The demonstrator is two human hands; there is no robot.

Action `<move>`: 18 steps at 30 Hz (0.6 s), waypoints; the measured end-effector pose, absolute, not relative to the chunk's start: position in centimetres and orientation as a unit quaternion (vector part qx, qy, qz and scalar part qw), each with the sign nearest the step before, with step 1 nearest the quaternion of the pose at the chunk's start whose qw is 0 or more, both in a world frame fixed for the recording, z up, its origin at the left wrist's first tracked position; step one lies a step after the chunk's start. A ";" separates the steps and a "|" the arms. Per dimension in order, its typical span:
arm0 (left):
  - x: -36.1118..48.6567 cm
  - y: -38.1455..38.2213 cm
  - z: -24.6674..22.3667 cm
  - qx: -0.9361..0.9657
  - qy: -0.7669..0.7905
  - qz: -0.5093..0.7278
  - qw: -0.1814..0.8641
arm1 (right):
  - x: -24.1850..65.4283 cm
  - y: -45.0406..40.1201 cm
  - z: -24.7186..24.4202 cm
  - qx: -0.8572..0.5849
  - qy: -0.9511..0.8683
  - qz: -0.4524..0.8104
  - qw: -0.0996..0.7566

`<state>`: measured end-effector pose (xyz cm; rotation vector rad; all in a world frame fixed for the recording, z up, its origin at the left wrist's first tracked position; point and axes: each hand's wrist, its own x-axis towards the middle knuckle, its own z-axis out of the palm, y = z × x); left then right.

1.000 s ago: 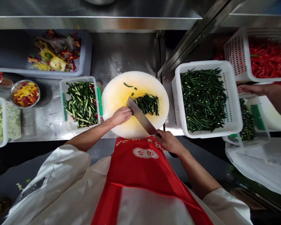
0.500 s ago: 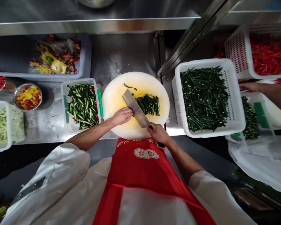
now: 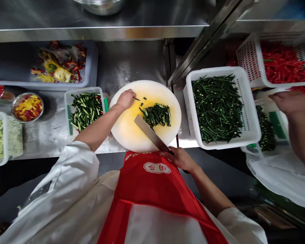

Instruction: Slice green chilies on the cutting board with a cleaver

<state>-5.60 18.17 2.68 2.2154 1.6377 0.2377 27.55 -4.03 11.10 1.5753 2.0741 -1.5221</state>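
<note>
On the round white cutting board [image 3: 124, 134], my left hand [image 3: 126, 99] is closed on a thin green chili piece [image 3: 137, 99], whose end shows at the fingertips. My right hand [image 3: 181, 158] grips the black handle of a cleaver [image 3: 152, 135] at the board's near right edge. The blade lies slanted over the board, just below a pile of cut green chilies [image 3: 157, 115]. A few small green bits [image 3: 142, 104] lie between my left hand and the pile.
Left of the board stands a clear tub of green strips [image 3: 87, 108]. On its right is a white basket [image 3: 252, 132] of green chilies. A co-worker's hand [image 3: 292, 101] is at far right, below a basket of red chilies [image 3: 286, 62]. A steel shelf edge [image 3: 104, 34] crosses above.
My left hand has moved from beside the blade to the board's upper left and taken hold of the loose chili piece. The cleaver has shifted down and right, away from the pile.
</note>
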 end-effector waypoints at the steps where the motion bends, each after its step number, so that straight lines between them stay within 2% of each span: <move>1: -5.9 17.8 3.0 0.791 0.578 0.065 0.191 | 27.4 -4.0 10.9 0.535 0.675 -0.504 0.060; 7: -6.7 12.4 4.1 0.839 0.505 0.025 0.202 | 26.8 -3.3 10.4 0.582 0.634 -0.509 0.021; 11: -4.9 7.4 3.5 0.882 0.398 0.074 0.240 | 26.3 -2.8 10.8 0.572 0.640 -0.512 0.013; 18: -3.6 4.5 1.7 0.884 0.378 0.151 0.231 | 26.6 -2.3 12.2 0.545 0.636 -0.547 0.020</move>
